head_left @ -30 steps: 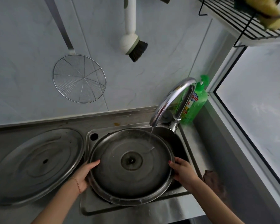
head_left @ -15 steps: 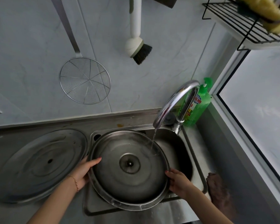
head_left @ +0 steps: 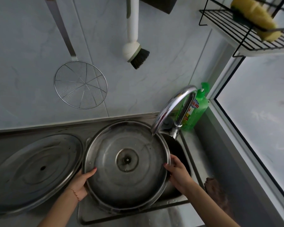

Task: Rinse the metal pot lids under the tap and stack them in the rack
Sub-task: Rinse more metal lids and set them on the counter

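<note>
A large round metal pot lid (head_left: 126, 179), underside up, is held over the sink (head_left: 184, 196). My left hand (head_left: 82, 182) grips its left rim and my right hand (head_left: 177, 172) grips its right rim. The chrome tap (head_left: 172, 107) arches over the lid's upper right edge, and a thin stream of water falls onto the rim there. A second, larger metal lid (head_left: 33, 171) lies flat on the steel counter to the left. A black wire rack (head_left: 246, 35) hangs on the wall at the upper right.
A wire skimmer (head_left: 80, 85) and a white dish brush (head_left: 134, 51) hang on the tiled wall. A green soap bottle (head_left: 197, 110) stands behind the tap. A yellow sponge (head_left: 256, 17) lies in the rack. A brown cloth (head_left: 216, 190) lies right of the sink.
The lid has been lifted and tilted up toward the back wall, so the stream now hits its upper right rim. Both hands kept their grip and shifted with it.
</note>
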